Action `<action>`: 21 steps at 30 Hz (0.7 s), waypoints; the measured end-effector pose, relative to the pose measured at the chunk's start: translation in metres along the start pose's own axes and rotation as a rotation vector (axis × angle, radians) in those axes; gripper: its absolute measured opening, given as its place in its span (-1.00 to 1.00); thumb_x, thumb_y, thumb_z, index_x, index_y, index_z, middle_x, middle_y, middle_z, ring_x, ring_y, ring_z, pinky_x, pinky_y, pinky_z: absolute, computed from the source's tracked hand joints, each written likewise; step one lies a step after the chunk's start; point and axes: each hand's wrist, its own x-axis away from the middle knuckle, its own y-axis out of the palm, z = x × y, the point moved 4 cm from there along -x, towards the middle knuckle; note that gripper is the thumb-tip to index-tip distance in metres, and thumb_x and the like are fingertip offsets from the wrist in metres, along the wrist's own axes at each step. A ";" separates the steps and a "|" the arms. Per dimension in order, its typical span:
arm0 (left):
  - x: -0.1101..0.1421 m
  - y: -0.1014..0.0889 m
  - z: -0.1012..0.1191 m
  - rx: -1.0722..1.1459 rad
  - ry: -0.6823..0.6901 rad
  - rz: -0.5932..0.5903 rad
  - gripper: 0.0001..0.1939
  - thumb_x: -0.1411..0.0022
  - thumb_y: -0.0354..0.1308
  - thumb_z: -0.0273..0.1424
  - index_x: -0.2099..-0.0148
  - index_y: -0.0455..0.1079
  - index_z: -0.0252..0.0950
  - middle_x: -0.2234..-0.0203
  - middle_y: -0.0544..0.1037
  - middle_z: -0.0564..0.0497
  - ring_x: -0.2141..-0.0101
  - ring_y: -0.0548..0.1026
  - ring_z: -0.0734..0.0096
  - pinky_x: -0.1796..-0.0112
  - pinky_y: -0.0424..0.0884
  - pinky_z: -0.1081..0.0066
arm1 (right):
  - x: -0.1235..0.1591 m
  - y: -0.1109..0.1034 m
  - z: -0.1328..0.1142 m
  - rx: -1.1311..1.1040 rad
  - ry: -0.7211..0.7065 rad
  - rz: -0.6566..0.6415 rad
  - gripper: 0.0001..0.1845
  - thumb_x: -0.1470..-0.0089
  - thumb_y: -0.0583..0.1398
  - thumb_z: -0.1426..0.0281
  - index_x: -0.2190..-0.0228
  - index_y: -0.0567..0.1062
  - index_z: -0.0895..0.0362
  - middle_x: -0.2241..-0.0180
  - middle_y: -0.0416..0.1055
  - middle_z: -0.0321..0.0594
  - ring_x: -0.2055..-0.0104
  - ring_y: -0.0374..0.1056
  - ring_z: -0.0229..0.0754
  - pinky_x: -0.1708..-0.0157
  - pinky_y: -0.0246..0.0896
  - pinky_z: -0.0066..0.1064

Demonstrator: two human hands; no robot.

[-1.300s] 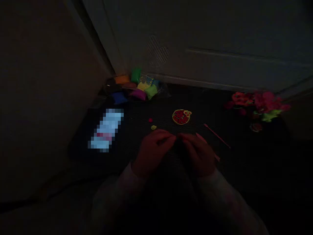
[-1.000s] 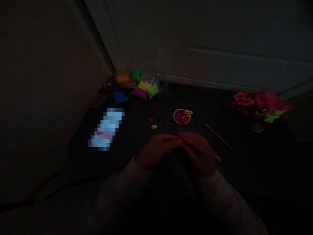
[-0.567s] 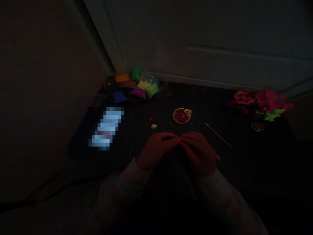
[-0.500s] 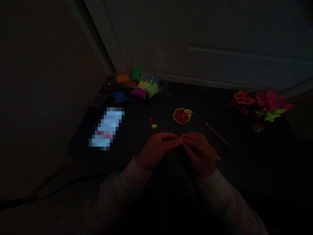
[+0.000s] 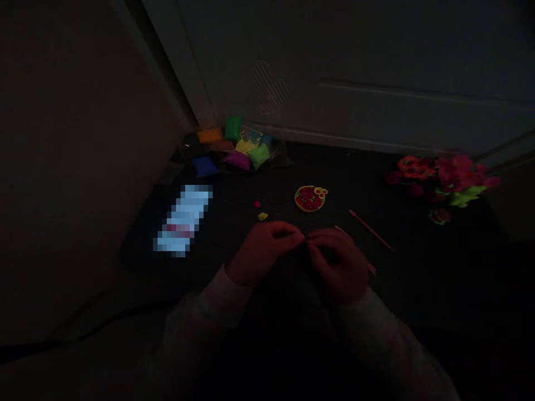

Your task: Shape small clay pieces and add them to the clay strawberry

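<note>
The scene is very dark. My left hand (image 5: 263, 250) is closed in a pinch, its fingertips almost meeting those of my right hand (image 5: 340, 264), also pinched, above the dark table. Whatever lies between the fingertips is too small and dim to name. Just beyond them lies a round clay piece (image 5: 310, 199) with a yellow rim, a red filling and small yellow-and-red flower shapes at its upper right. A small yellow clay lump (image 5: 262, 216) and a red clay bit (image 5: 257, 204) rest to its left. One pink stick tool (image 5: 371, 230) lies right of my hands; another (image 5: 371, 269) is partly hidden under my right hand.
Colourful clay packets (image 5: 237, 160) in clear plastic lie at the back left. A lit phone (image 5: 184, 220), its screen blurred, is at the left. Pink and red flowers (image 5: 457, 172) with a small red-green piece (image 5: 439, 216) stand at the right. A pale panel (image 5: 376, 44) rises behind the table.
My left hand has shifted slightly left, and the fingertips of the two hands have drawn a little apart. More of the stick behind my right hand now shows.
</note>
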 end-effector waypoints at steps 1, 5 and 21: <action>-0.001 -0.006 0.001 -0.042 0.019 0.039 -0.88 0.06 0.15 -0.35 0.47 0.44 -0.29 0.66 0.39 0.15 0.60 0.28 0.58 0.55 0.17 0.54 | 0.000 -0.001 0.001 -0.019 0.026 0.008 -0.90 0.11 0.16 0.51 0.46 0.38 0.08 0.45 0.43 -0.28 0.38 0.36 -0.25 0.33 0.28 -0.34; -0.005 -0.040 0.004 -0.167 0.105 0.270 -0.78 0.00 0.11 -0.24 0.37 0.43 -0.27 0.52 0.48 0.11 0.52 0.36 0.51 0.50 0.24 0.51 | 0.003 -0.002 0.009 -0.089 0.139 0.049 -0.93 0.05 0.12 0.49 0.46 0.37 0.09 0.44 0.41 -0.28 0.36 0.35 -0.27 0.37 0.29 -0.39; -0.034 -0.059 0.000 -1.029 0.409 0.414 -0.77 -0.13 0.00 -0.37 0.31 0.47 -0.29 0.36 0.50 -0.06 0.29 0.36 0.24 0.25 0.25 0.26 | 0.002 0.003 0.013 -0.049 0.231 -0.073 -0.90 0.02 0.11 0.44 0.39 0.42 0.07 0.41 0.45 -0.28 0.35 0.37 -0.25 0.34 0.28 -0.38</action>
